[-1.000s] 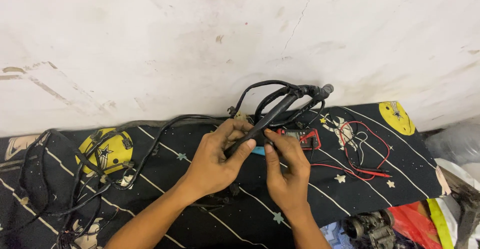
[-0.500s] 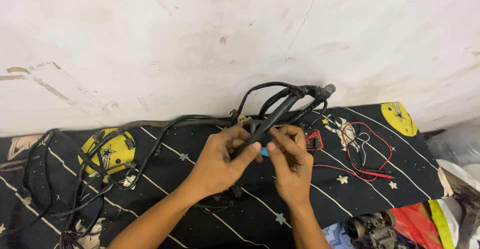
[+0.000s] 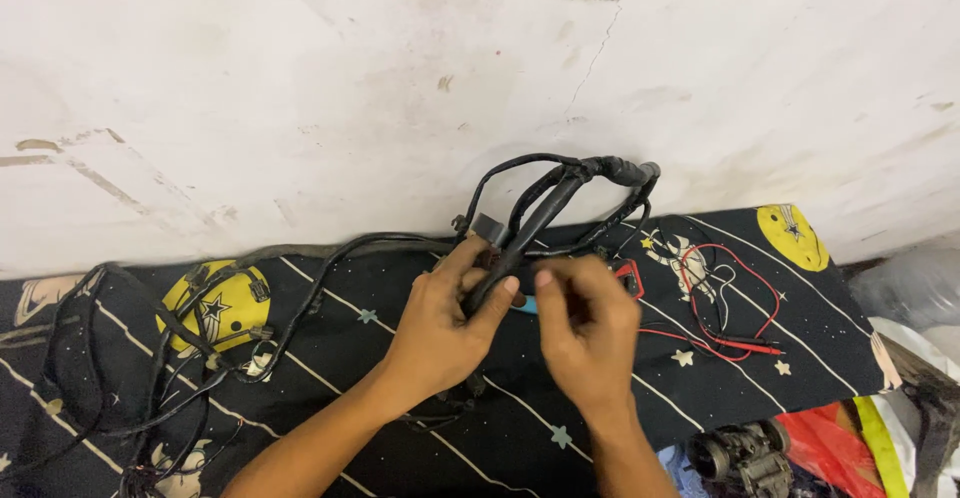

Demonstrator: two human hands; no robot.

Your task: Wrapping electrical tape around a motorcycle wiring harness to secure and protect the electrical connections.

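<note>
- A stained, cracked white wall (image 3: 300, 78) rises behind a black space-print cloth (image 3: 700, 398) dotted with stars, an astronaut and yellow planets.
- A black wiring harness (image 3: 540, 218) lies across the cloth; its taped trunk loops up against the wall, and thinner branches trail off to the left of the hands, past the frame's edge.
- Hidden or unclear: the lower trunk disappears behind both hands, and only a sliver of a small blue object (image 3: 527, 305) shows between them, too little to identify.
- A metal engine part (image 3: 745, 458) below the harness to the right is cut off by the bottom edge.
- Thin red test leads (image 3: 715, 298) curl on the cloth just right of the harness.
- The left hand (image 3: 440, 333) is wrapped closed around the harness trunk, thumb pressed on top.
- The right hand (image 3: 590, 333) sits just beside it, fingers curled inward with fingertips pinched together at the trunk; exactly what they pinch cannot be seen.
</note>
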